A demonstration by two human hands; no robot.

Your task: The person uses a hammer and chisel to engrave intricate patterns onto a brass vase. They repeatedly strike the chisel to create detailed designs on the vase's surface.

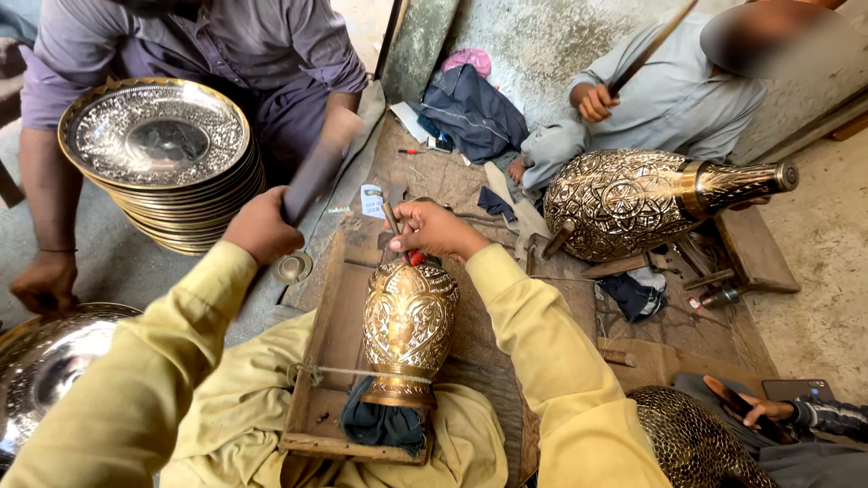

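left hand (262, 226) fist gripping blurred hammer (312, 181) raised centre-left | right hand (434, 228) fingers pinching chisel (394, 221) onto vase (409, 325) | vase roped to board (330, 361), steadied for chasing

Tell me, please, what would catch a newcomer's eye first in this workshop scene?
Most striking is the engraved brass vase lying on a wooden board in the centre, where the right hand sets a chisel against it and the left hand raises a blurred hammer. A larger brass vase lies at the right, and a stack of embossed brass plates stands at the upper left.
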